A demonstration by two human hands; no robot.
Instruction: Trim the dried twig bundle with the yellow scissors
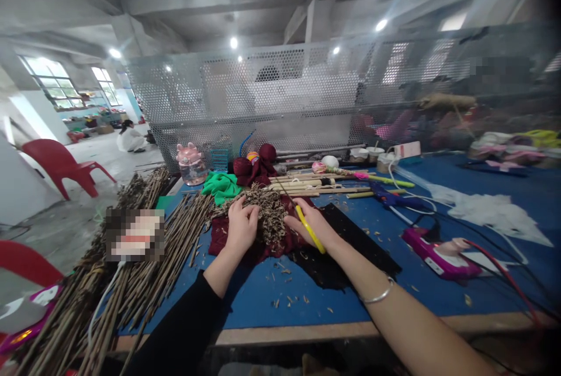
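A heap of dried, curled plant pieces (pixel 267 212) lies on a dark red cloth (pixel 221 238) in the middle of the table. At the heap's left side, my left hand (pixel 242 227) rests with fingers bent loosely apart against the pieces; no tool is in it. On the other side, my right hand (pixel 316 225) holds scissors (pixel 313 233) by their yellow handle, the thin blades pointing up and away to the left. Its thumb reaches toward the heap. A black cloth (pixel 350 238) lies under and beside my right wrist.
Bundles of dry stalks (pixel 158 271) cover the left side. Behind the heap are green cloth (pixel 221 186), dark red yarn (pixel 267 157) and several sticks (pixel 302 186). A blue glue gun (pixel 390 196), a purple power strip (pixel 438 256) and cables lie right. A perforated metal screen (pixel 280 95) stands behind.
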